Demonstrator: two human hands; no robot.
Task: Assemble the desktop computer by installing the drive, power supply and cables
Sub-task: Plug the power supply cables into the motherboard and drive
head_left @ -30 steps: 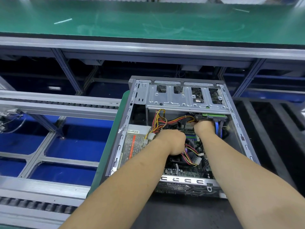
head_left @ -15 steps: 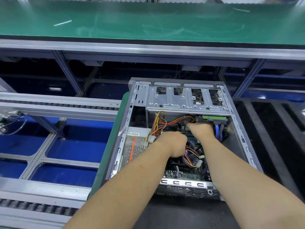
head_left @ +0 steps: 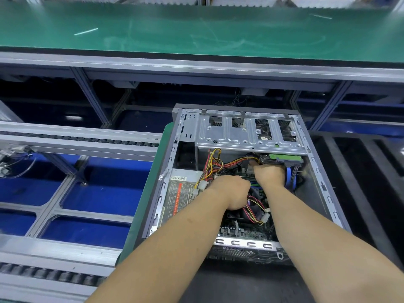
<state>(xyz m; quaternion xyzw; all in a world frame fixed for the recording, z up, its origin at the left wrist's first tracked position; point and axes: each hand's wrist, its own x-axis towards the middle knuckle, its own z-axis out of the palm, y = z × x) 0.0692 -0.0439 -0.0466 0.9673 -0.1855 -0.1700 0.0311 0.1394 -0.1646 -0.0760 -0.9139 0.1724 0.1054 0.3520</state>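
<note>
An open grey computer case [head_left: 323, 186] lies on its side in front of me. The power supply [head_left: 181, 193], with a labelled face, sits at its left inner wall. A drive [head_left: 284, 159] with a green board hangs under the metal drive cage [head_left: 244, 136]. My right hand [head_left: 270, 174] reaches up to the drive's left end and pinches the power connector [head_left: 253, 161] on the red, yellow and black wires. My left hand [head_left: 231, 193] is curled over the wire bundle [head_left: 253, 207] above the motherboard; its fingers are hidden.
A blue data cable [head_left: 289, 178] hangs at the drive's right. The case rests on a green mat [head_left: 153, 184]. Roller conveyor rails [head_left: 76, 141] run at the left, a green bench top [head_left: 196, 29] at the back, and black foam slots [head_left: 360, 171] on the right.
My right hand shifted slightly along the drive's left end, staying at the connector. My left hand has stayed on the wires over the motherboard.
</note>
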